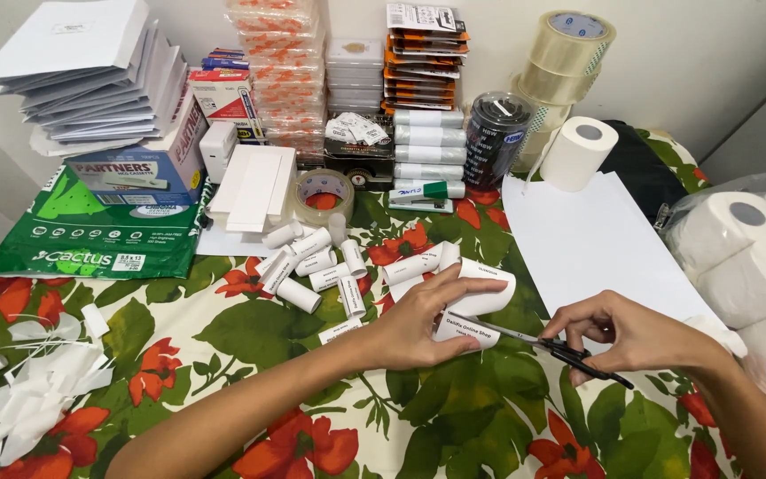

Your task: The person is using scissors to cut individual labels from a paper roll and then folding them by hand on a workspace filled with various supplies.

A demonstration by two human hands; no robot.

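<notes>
My left hand [420, 321] holds a curled strip of white paper with print on it [480, 302], pressed down on the flowered tablecloth [223, 337]. My right hand [633, 333] grips black-handled scissors [560, 349], whose blades point left and reach the paper strip near my left fingers. Just left of my left hand lies a cluster of small rolled white paper slips [312, 266].
White paper sheets [596, 239] lie to the right, beside toilet paper rolls [746, 257]. At the back stand tape rolls [565, 53], a green stapler [423, 195], stacked boxes, envelopes [90, 71] and a green paper ream [90, 239]. Paper scraps [28, 390] lie at the left.
</notes>
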